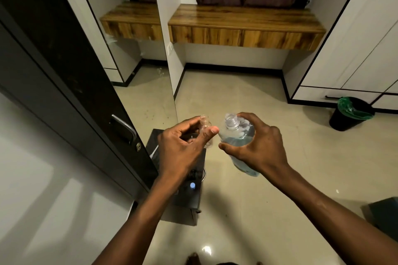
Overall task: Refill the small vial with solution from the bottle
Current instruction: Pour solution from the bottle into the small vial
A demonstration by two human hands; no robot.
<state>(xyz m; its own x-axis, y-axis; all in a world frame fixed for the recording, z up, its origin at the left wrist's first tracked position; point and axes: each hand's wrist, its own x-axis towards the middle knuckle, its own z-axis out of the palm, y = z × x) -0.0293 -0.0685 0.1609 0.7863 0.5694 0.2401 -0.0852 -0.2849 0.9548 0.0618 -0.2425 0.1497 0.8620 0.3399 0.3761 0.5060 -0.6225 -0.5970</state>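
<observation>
My left hand [183, 146] grips a small clear vial [205, 123], uncapped, with its open neck pointing up. Just to its right, my right hand [258, 148] wraps around a clear bottle [235, 135] partly filled with pale blue solution. The bottle is uncapped and tilted, its threaded mouth leaning toward the vial. The two mouths are a short gap apart and no liquid is visibly flowing. Much of the vial's body is hidden by my fingers.
Below my hands stands a small dark stand [185, 191] with a pale blue cap [42, 185] on it. A dark door [64, 84] with a handle is at left. A black bin [349, 114] with a green liner sits right. A wooden shelf [245, 28] is ahead.
</observation>
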